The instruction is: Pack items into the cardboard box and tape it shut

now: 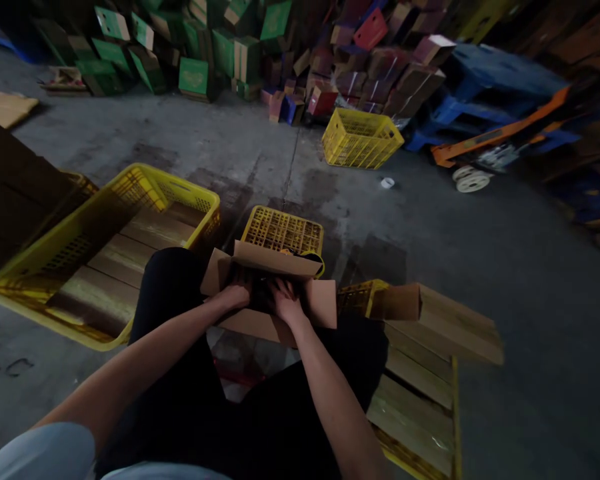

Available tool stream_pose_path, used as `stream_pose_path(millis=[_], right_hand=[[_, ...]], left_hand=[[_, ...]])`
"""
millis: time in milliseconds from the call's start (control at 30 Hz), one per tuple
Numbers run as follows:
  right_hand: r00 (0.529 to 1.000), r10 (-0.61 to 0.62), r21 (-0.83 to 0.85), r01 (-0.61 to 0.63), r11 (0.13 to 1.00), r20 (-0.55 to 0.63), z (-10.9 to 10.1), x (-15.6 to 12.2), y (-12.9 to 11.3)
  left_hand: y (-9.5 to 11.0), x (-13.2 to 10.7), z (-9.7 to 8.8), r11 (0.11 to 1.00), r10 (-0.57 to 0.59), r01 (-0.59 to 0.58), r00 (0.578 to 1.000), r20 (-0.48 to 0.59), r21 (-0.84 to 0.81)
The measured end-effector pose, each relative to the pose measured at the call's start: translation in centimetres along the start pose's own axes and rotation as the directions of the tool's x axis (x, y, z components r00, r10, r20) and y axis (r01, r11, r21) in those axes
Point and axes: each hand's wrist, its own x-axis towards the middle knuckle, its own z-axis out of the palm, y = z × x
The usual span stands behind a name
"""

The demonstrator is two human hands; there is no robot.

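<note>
An open cardboard box [260, 325] sits between my knees, its flaps folded outward. My left hand [237, 293] reaches into it at the left side, fingers lost in the dark inside. My right hand [285, 298] is also down in the box, near its right flap, with the fingers partly visible and pointing inward. What lies inside is too dark to make out. Just beyond the box stands an upturned yellow crate [283, 227], with a yellow-rimmed round thing [316, 260] on it, partly hidden by the box flap.
A large yellow crate [100, 340] with cardboard boxes stands at my left. To my right, another yellow crate [457, 420] holds cartons, with an open carton [460, 323] on top. Farther off are a yellow crate [363, 140], blue pallets [500, 73], an orange pallet jack [505, 130] and piled green boxes [194, 77].
</note>
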Motion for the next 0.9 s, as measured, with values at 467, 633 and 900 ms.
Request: stream_pose_path(millis=[467,633,900], right_hand=[[0.992,-0.044,0.04,0.039,0.998,0.121,-0.2,-0.4,1.6],[0.997,-0.07,0.039,0.07,0.997,-0.018,-0.9,-1.0,1.0],[0.767,0.127,0.142,-0.048,0.989,-0.629,-4.5,-6.3,4.1]], left_hand=[[0.6,-1.6,-5.6,0.995,-0.048,0.034,0.985,-0.166,-0.089],[-1.2,-3.8,-9.7,0.992,-0.105,0.054,0.854,-0.509,-0.114],[-4.8,-5.1,-7.9,0.766,-0.495,0.21,0.796,-0.349,-0.608]])
